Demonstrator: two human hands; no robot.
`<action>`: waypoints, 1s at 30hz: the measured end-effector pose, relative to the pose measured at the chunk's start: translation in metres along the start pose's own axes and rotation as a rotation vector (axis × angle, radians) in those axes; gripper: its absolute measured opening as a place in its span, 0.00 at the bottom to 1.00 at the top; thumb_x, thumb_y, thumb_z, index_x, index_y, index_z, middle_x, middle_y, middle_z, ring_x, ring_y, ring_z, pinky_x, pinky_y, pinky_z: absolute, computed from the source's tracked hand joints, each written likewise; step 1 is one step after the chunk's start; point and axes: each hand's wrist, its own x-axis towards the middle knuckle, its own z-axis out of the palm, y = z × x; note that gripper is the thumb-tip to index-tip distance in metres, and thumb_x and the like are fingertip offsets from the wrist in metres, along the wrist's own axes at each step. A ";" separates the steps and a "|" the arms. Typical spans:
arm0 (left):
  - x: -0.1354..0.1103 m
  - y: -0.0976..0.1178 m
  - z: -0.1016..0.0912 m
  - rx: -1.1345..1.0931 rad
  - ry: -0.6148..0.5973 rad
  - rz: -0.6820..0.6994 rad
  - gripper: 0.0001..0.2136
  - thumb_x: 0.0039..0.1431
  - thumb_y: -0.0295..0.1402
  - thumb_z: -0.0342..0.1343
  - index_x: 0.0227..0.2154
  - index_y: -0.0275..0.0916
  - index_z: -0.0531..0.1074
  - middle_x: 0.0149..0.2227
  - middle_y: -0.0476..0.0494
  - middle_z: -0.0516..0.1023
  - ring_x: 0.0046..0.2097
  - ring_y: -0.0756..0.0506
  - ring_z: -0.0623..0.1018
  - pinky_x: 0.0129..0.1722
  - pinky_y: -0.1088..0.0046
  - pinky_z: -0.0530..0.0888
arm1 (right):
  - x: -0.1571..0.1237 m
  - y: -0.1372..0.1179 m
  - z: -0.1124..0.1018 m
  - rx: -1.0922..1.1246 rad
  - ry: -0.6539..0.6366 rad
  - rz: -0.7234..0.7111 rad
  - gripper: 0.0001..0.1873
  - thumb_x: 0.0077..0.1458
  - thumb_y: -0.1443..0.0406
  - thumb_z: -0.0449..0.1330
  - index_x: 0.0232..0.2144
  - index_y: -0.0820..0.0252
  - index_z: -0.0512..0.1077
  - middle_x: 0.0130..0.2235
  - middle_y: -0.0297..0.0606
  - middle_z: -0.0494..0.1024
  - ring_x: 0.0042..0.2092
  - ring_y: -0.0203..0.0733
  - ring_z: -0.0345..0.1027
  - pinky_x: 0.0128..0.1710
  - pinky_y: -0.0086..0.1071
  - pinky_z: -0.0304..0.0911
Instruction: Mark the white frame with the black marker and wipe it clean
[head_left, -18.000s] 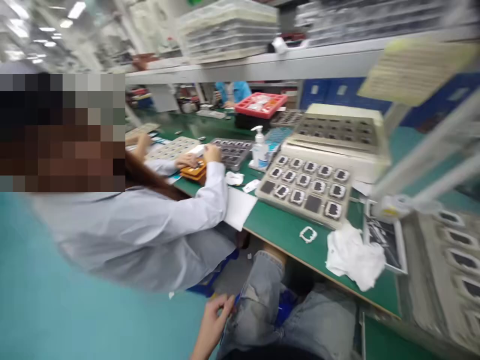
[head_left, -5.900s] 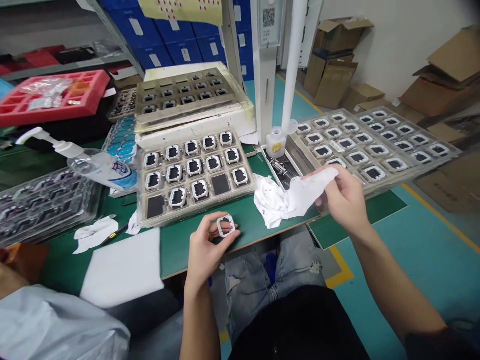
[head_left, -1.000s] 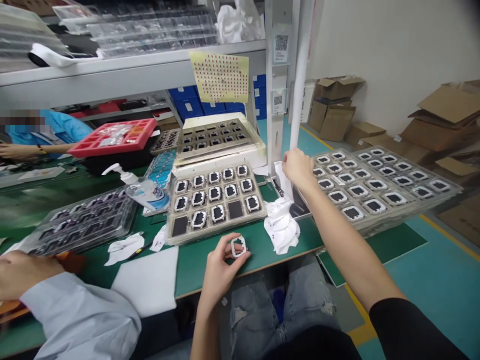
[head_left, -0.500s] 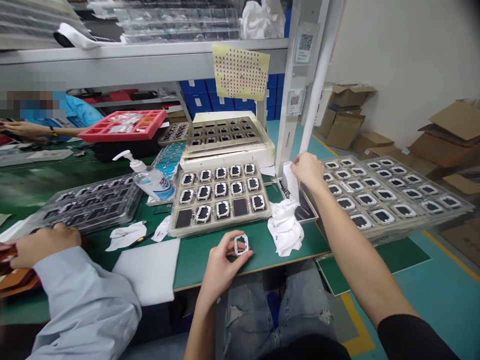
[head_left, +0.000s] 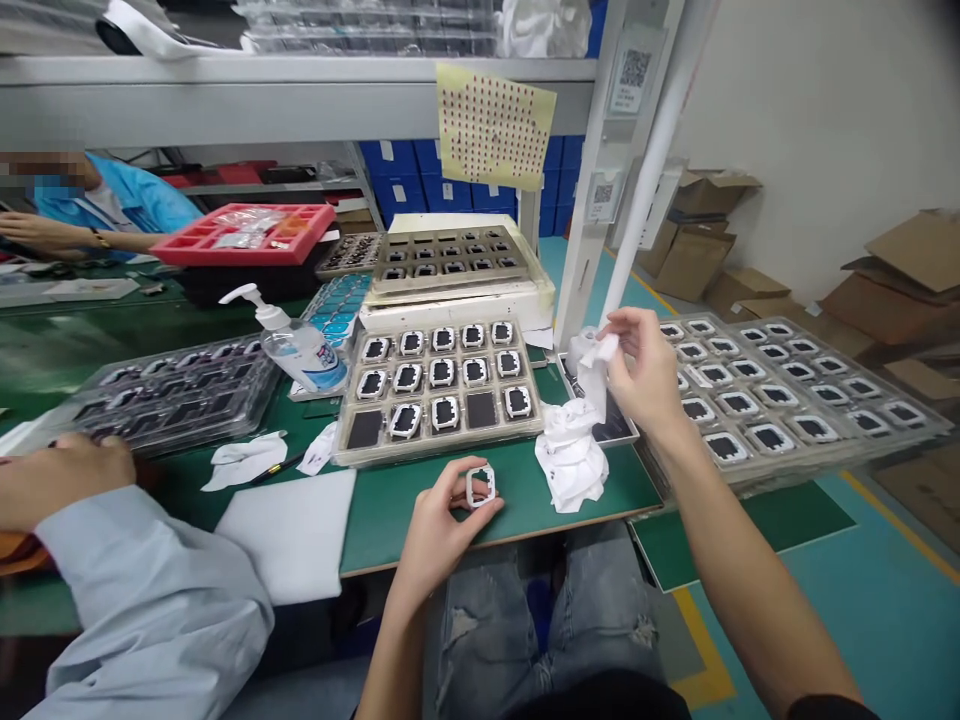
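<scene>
Between thumb and fingers, my left hand (head_left: 446,515) holds a white watch-case-like frame (head_left: 481,486) upright above the front edge of the green table. My right hand (head_left: 643,365) pinches the top of a white wipe (head_left: 598,362) beside the shelf post. Its lower end hangs down to a crumpled pile of wipes (head_left: 571,455) on the table. In front of me, a plastic tray (head_left: 435,448) carries rows of similar white frames on dark backing; a couple of its pockets show only the dark backing.
More trays of frames (head_left: 750,400) jut past the table's right side. A pump bottle (head_left: 304,350) and a white foam sheet (head_left: 289,535) are left of my tray. At far left, a co-worker's sleeve (head_left: 150,600) reaches over the table. The shelf post (head_left: 592,220) rises behind my right hand.
My right hand has moved slightly right and drawn the wipe away from the post. My left hand stays in place with the white frame. The co-worker's hand has shifted left.
</scene>
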 end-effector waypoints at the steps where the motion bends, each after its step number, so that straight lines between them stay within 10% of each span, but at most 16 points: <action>1: 0.000 0.000 0.000 0.000 0.000 -0.001 0.20 0.66 0.42 0.71 0.58 0.43 0.78 0.40 0.45 0.90 0.44 0.40 0.91 0.47 0.66 0.86 | -0.008 -0.004 -0.003 0.031 -0.002 -0.019 0.17 0.71 0.62 0.60 0.60 0.51 0.72 0.50 0.42 0.84 0.53 0.50 0.82 0.59 0.47 0.80; 8: -0.001 0.002 0.001 0.010 0.024 0.004 0.20 0.65 0.41 0.72 0.57 0.44 0.78 0.39 0.46 0.90 0.43 0.40 0.91 0.47 0.66 0.86 | -0.058 -0.024 0.003 0.208 0.309 -0.090 0.00 0.70 0.61 0.64 0.42 0.48 0.76 0.44 0.40 0.84 0.49 0.53 0.82 0.52 0.53 0.80; 14: -0.001 0.000 0.001 0.010 0.030 0.001 0.21 0.65 0.41 0.72 0.57 0.44 0.78 0.40 0.46 0.90 0.43 0.40 0.91 0.47 0.66 0.86 | -0.080 -0.041 0.020 0.254 0.461 -0.015 0.08 0.71 0.62 0.59 0.43 0.45 0.61 0.44 0.40 0.89 0.57 0.57 0.81 0.60 0.62 0.75; 18: 0.000 0.002 0.001 -0.037 0.049 0.002 0.21 0.65 0.41 0.73 0.57 0.43 0.78 0.38 0.47 0.89 0.42 0.41 0.91 0.47 0.67 0.86 | -0.087 -0.049 0.027 0.296 0.432 0.060 0.10 0.71 0.60 0.57 0.44 0.46 0.56 0.46 0.42 0.89 0.63 0.59 0.82 0.65 0.70 0.73; 23: 0.002 0.013 0.009 -0.180 0.156 0.028 0.24 0.63 0.41 0.76 0.57 0.42 0.76 0.37 0.48 0.88 0.40 0.42 0.91 0.46 0.68 0.86 | -0.098 -0.059 0.037 0.632 0.338 0.099 0.11 0.72 0.63 0.59 0.48 0.45 0.59 0.35 0.27 0.85 0.38 0.48 0.85 0.61 0.62 0.78; 30: 0.005 0.018 0.027 -0.274 0.101 0.007 0.23 0.62 0.37 0.76 0.57 0.42 0.77 0.38 0.47 0.88 0.44 0.40 0.91 0.48 0.67 0.87 | -0.132 -0.063 0.056 0.868 0.105 0.198 0.13 0.72 0.60 0.62 0.45 0.46 0.59 0.27 0.23 0.63 0.25 0.39 0.60 0.27 0.32 0.59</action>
